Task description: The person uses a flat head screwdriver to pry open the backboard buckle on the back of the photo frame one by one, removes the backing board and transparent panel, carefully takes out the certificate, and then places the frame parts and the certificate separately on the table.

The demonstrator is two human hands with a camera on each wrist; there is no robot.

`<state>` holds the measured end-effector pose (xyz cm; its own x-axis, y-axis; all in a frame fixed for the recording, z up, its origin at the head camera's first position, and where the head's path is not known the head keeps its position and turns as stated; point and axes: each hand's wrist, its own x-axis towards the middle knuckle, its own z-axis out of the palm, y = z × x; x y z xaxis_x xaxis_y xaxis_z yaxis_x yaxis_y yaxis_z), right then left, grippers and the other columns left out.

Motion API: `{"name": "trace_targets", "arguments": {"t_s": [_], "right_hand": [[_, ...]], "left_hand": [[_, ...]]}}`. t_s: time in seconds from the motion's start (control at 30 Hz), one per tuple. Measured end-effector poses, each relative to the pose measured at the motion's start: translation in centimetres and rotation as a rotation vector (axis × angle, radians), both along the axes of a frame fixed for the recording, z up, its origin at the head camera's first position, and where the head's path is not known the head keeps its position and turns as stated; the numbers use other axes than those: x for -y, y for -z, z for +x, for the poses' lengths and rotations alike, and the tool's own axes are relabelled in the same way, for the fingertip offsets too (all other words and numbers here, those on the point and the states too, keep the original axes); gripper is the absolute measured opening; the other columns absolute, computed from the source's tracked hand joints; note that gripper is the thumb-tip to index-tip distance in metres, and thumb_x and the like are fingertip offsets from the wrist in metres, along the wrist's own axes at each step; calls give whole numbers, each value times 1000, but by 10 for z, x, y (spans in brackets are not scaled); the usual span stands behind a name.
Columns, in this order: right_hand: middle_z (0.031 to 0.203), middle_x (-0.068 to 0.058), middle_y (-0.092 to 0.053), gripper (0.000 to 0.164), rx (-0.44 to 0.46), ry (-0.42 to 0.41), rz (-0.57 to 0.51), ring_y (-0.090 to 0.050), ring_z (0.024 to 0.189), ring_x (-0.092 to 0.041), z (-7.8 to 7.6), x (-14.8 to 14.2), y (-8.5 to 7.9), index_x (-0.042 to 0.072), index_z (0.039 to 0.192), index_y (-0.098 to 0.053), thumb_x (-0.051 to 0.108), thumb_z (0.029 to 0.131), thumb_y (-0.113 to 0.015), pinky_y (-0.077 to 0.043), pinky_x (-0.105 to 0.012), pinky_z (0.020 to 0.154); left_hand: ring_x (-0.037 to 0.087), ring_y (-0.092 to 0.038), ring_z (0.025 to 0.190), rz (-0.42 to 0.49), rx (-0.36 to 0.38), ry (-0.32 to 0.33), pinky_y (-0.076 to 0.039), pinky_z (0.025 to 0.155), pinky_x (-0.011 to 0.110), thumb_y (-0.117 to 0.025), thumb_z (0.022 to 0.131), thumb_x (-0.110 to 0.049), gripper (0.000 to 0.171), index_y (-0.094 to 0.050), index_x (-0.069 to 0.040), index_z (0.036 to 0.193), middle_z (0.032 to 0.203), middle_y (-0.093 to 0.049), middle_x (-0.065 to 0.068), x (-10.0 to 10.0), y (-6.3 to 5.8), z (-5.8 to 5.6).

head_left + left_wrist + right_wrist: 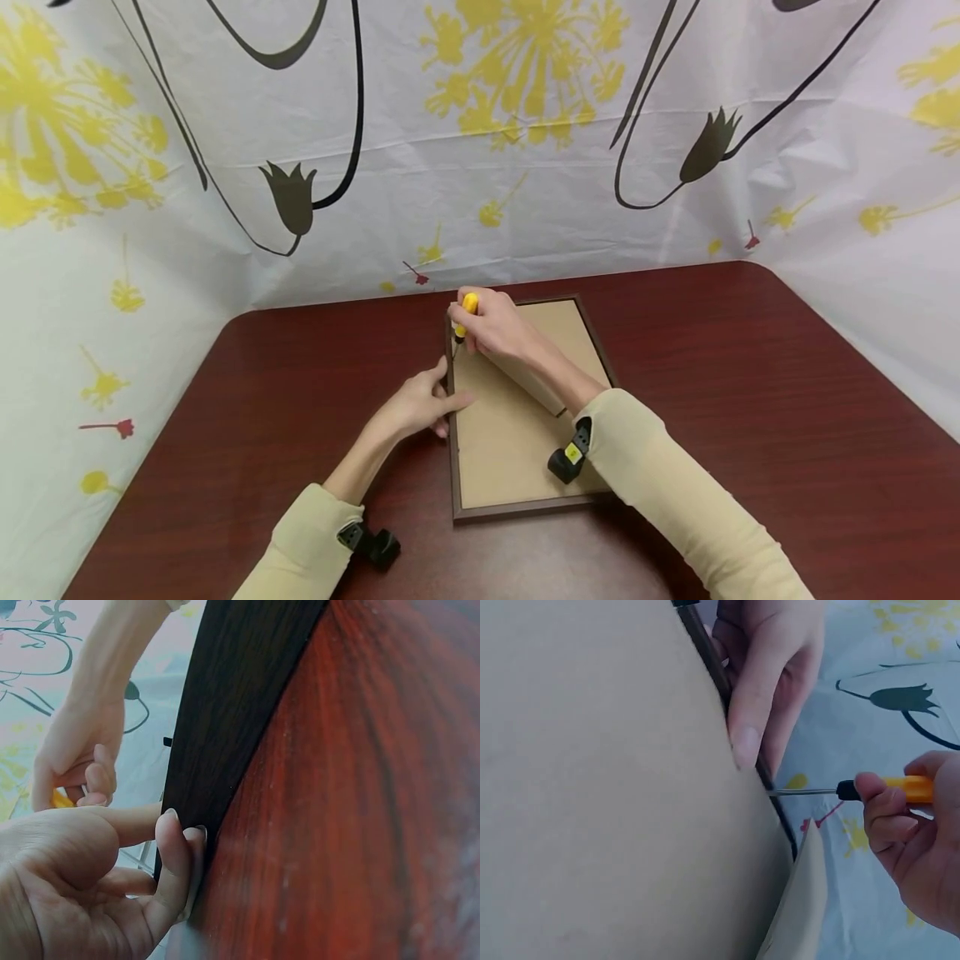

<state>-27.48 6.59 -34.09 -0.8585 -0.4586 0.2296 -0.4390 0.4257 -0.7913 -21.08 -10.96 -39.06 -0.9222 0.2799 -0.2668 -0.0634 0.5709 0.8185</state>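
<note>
A picture frame (pixel 534 507) with a dark rim lies back side up on the table, its tan backing board (pixel 510 462) showing. My left hand (pixel 420 403) grips the frame's left side, thumb over the backing and fingers against the outer edge. A screwdriver (pixel 469 303) with a yellow handle is held in my right hand (pixel 497 327). Its metal shaft (pixel 806 792) points at the inner edge of the rim, just beyond my left thumb in the right wrist view. A stand flap (pixel 801 904) sticks up from the backing, partly hidden under my right forearm in the head view.
The frame rests on a dark red-brown wooden table (pixel 750 417). A white sheet (pixel 420 183) with yellow flowers and dark stems hangs behind and at both sides. A small dark tab (pixel 167 742) juts from the frame's edge. Black wrist cameras (pixel 384 547) sit on both sleeves.
</note>
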Motion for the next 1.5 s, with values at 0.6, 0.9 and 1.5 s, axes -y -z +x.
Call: {"name": "trace_targets", "arguments": {"t_s": [0.6, 0.9, 1.5], "right_hand": [[64, -15, -64, 24, -14, -72, 59, -64, 56, -34, 7, 3, -6, 8, 85, -55, 23, 105, -55, -41, -26, 50], [64, -15, -64, 23, 126, 22, -94, -54, 51, -35, 11, -20, -1, 4, 90, -59, 24, 102, -62, -41, -26, 45], [74, -13, -64, 28, 329, 122, -394, -52, 57, -17, 36, -88, -5, 0, 105, -60, 27, 100, -65, -42, -25, 51]], "left_hand": [[18, -64, 54, -48, 0, 35, -50, 68, 27, -69, 97, -35, 93, -11, 2, 159, 82, -60, 10, 1, -4, 2], [17, -63, 52, -33, -5, 47, -50, 64, 27, -67, 99, -33, 91, -10, 3, 159, 81, -59, 10, 2, -6, 3], [16, -63, 52, -21, -36, 77, -55, 63, 31, -68, 99, -33, 91, -11, 4, 159, 79, -59, 11, 3, -5, 4]]}}
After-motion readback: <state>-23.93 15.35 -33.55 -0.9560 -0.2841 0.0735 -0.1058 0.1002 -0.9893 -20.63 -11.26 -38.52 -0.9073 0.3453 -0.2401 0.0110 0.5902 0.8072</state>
